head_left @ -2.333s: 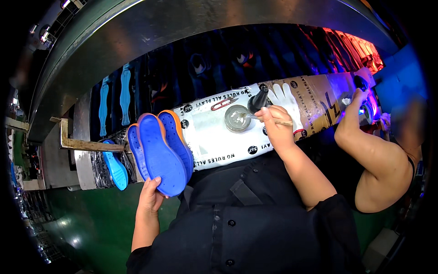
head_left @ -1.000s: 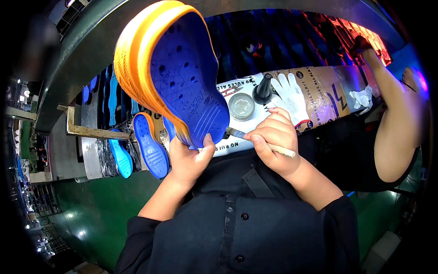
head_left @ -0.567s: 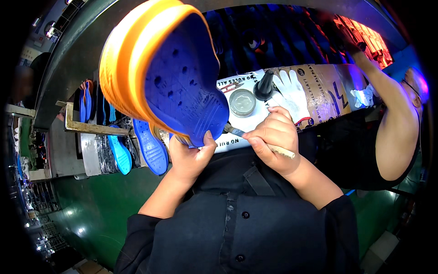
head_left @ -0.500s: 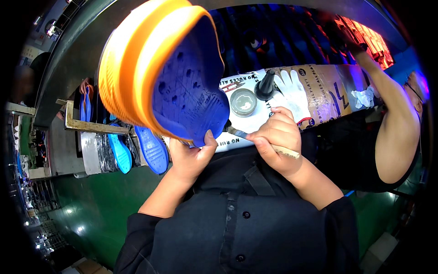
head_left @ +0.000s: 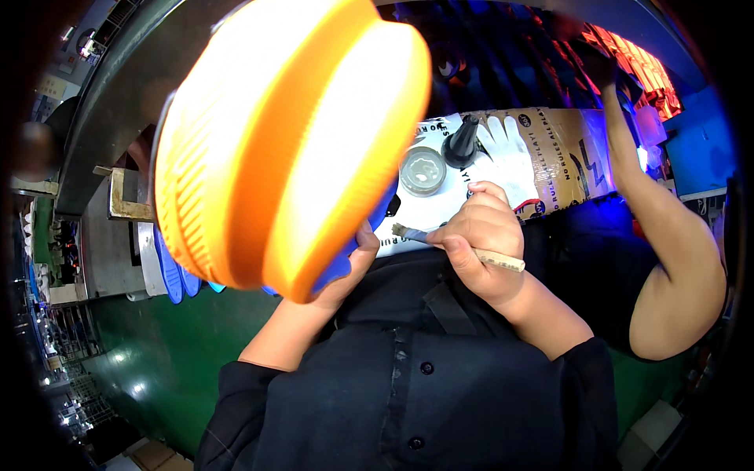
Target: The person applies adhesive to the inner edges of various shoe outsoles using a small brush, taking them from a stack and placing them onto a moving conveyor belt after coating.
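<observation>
- Nearest to the camera loomed the shoe sole, raised in front of the left part of the bench, its banded orange outer wall turned to the view and partly washed out by glare; a strip of blue showed along its lower right edge.
- The left hand gripped the sole at its lower end, the thumb against the blue edge and most of the fingers hidden behind.
- The right hand was closed around a brush, pinched between thumb and fingers, its pale handle sticking out to the right.
- The bristles pointed left, near the sole but apart from it.
- Below both hands spread the person's black buttoned shirt, with green floor on either side.
- Beyond the right hand, a round jar with greyish contents stood on a white printed sheet.
- Just right of the jar stood a black cone-shaped bottle.
- A white glove lay beside the bottle, with brown cardboard farther right.
- At left, ends of blue soles showed below a wooden frame.
- At right, a co-worker's bare arm reached forward, its hand too dim to make out.
- Farthest off, a red glow lit the end of a dark line.
</observation>
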